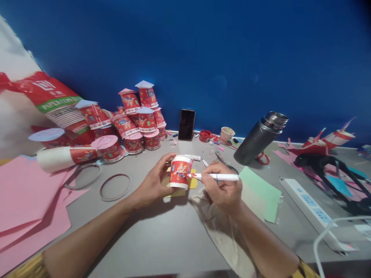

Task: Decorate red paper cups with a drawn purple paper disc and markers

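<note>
A red paper cup with a colourful printed figure and white rims is gripped at its left side by my left hand. My right hand pinches a white marker with a red tip. That tip points left and meets, or nearly meets, the cup's right side. Yellow paper lies beneath and behind the cup. Below my right hand a beige cloth is spread on the grey table. A pale green sheet lies right of my right hand.
Stacked red cups with paper tops stand back left beside a paper-cup bag. Pink sheets and tape rings lie left. A phone leans on the blue wall. A dark flask and power strip are right.
</note>
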`<state>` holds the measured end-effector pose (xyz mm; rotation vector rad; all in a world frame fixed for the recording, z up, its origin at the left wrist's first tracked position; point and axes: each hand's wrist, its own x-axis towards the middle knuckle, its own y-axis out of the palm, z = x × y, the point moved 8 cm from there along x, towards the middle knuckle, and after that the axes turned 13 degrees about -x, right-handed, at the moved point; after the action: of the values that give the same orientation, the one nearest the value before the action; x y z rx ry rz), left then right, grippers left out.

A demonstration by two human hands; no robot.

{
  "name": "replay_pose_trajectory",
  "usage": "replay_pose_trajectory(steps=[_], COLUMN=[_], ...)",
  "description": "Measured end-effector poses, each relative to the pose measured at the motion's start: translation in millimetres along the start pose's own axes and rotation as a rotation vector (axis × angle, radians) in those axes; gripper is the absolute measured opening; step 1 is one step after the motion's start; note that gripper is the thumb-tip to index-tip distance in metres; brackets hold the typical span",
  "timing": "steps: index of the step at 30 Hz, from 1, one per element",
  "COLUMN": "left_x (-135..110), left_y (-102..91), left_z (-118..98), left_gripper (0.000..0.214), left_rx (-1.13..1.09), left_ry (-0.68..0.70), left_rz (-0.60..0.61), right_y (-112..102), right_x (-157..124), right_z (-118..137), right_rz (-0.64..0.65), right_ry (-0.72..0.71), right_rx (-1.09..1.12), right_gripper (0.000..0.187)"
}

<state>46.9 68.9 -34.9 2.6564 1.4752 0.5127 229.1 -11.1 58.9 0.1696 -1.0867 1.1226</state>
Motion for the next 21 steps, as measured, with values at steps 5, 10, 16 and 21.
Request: replay_pose_trajectory(steps=[5, 10, 16, 21], left_x=[-1.6, -1.3, -1.4, -0.7], left_y=[0.9, 1.6, 0.0, -0.1], left_z=[1.8, -3.8, -7.2, -5.8], left_gripper=[0.088, 0.088, 0.084, 0.084], left_rx=[0.055, 0.169, 0.227, 0.218], left_ry=[-0.008, 0.003, 0.021, 0.005], left_rz=[-0.011, -0.029, -0.047, -0.050], right_y=[3.5, 6.4, 9.9, 10.8], right_x=[1.2, 0.5, 0.6, -0.1], right_z=[8.0, 7.6, 4.1, 2.4], right_rz=[0.010, 0.013, 0.094, 0.119], right_ry=[-0.079, -0.094, -0.068, -0.051], right_rx=[-0.056, -0.084, -0.061, -0.023], right_gripper=[0.015, 0.016, 0.015, 0.014])
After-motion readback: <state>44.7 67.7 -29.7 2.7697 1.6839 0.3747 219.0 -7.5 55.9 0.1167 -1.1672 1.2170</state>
